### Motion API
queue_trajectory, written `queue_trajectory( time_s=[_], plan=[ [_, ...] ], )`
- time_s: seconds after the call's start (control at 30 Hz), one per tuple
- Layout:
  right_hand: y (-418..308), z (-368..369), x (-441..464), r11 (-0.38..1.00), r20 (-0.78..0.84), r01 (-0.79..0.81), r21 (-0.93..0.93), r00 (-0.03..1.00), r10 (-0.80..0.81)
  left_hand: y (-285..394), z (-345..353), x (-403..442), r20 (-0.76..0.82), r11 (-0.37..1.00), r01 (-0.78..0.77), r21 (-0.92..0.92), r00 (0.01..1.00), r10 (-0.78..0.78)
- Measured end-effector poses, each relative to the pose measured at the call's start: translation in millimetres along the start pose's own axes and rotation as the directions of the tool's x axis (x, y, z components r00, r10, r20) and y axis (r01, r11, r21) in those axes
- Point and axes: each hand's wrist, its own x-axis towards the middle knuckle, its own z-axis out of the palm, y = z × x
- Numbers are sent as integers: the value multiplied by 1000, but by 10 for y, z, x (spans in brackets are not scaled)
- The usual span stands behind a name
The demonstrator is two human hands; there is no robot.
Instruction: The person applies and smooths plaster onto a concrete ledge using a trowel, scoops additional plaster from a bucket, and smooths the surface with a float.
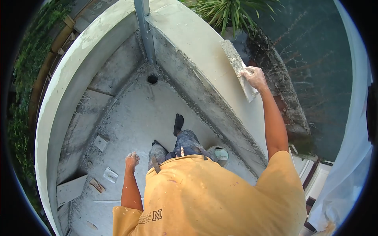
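My right hand [256, 78], dusted with white plaster, is closed around a long, flat plastering float [233, 59]. The float is caked in plaster and lies along the outer edge of the pale, smooth wall top [204, 43]. Whether its whole face touches the surface cannot be made out. Lower down, my left hand [132, 160] hangs beside my leg above the floor, its fingers curled in and no object showing in them. It also has plaster on it.
A metal post [145, 33] rises at the corner, near a round drain hole [152, 79]. Near my feet stands a bucket [219, 154]. A leaning board [72, 190] and scraps lie at the left. Beyond the wall are spiky plants [232, 13] and water [323, 59].
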Motion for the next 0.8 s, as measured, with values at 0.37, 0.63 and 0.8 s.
queue_trajectory(
  time_s=[0.37, 0.63, 0.8],
  plan=[
    [-673, 555, -873, 993, 60, 116, -22, 992, -114, -151, -159, -15, 66, 1000, -1, 4, 998, 1],
    [76, 656, -273, 805, -123, -579, 129, 796, 592, -273, -112, 124, 37, 998, 24, -63, 999, -21],
    [-1208, 854, 629, 913, -68, -401, 77, 911, 406, -241, 22, -39, 11, 989, 51, -142, 999, -50]
  ],
)
